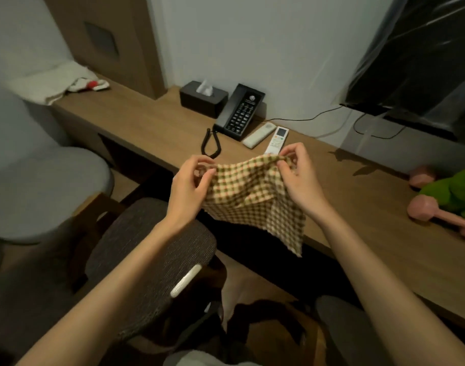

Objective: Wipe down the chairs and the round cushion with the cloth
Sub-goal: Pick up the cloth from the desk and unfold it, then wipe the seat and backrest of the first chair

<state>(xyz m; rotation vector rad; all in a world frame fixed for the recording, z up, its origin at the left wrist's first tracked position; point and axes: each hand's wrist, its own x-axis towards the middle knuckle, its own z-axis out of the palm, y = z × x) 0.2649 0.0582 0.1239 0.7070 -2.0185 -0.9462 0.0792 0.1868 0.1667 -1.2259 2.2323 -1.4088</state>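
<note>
The beige-and-brown checked fabric cloth [252,196] hangs in the air over the front edge of the long wooden table [147,128]. The left hand [189,186] and the right hand [297,175] each pinch a top corner, so its long top edge runs side to side between them and a loose corner points down. The dark brown woven-fabric chair [152,260] lies below and left of the cloth, nearer the left hand. The grey round cushion [41,191] sits farther left of the cloth, so I judge the wipe must go down and leftward.
</note>
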